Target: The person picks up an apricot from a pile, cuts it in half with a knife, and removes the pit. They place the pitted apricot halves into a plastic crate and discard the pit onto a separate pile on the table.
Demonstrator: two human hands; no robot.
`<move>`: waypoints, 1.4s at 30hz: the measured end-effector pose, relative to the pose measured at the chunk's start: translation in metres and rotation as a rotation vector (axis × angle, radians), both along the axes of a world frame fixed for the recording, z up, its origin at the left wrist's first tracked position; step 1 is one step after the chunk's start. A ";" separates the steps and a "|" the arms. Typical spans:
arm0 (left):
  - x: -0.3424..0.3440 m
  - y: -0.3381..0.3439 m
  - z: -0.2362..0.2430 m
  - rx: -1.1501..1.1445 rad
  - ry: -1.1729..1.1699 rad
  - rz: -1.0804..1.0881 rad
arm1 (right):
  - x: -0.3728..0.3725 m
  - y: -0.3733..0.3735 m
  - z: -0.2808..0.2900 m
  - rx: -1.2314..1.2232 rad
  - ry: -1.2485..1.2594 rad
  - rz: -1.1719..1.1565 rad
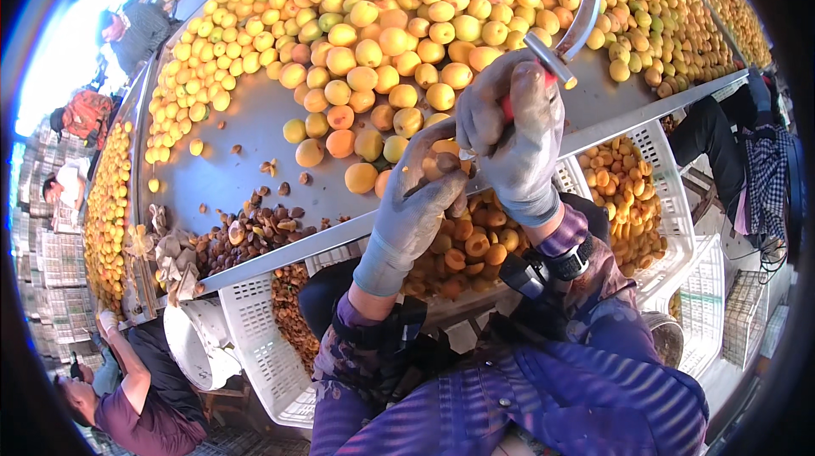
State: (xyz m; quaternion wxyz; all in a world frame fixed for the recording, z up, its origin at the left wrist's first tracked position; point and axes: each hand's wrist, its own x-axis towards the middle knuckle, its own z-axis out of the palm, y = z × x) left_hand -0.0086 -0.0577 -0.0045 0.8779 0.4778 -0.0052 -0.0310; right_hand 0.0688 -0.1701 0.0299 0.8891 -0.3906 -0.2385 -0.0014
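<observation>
- In the head camera's view, a worker in gray gloves bends both hands over the edge of a metal table (191,201).
- The right hand (509,126) is closed in a fist around the red handle of a knife (586,23), its curved blade pointing up and away from the worker.
- The left hand (412,214), just beside and lower, has its fingers curled around an apricot (445,148); the fruit is partly covered, and whether it is cut cannot be told.
- Whole apricots (373,10) spread across the table beyond the hands, yellow to orange.
- Dark pits (246,242) lie heaped near the table's edge, to the left of the hands.
- Below the hands, orange apricot halves (471,248) fill the space before the worker's lap.
- More halves sit in a white crate (672,174) at right; another white crate (259,363) and a bucket (191,341) stand at left.
- A co-worker (153,409) in a purple shirt reaches toward the table at lower left.
</observation>
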 end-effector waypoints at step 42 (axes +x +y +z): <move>-0.006 0.040 -0.013 -0.338 0.166 0.526 | 0.025 0.008 -0.041 0.226 0.672 0.127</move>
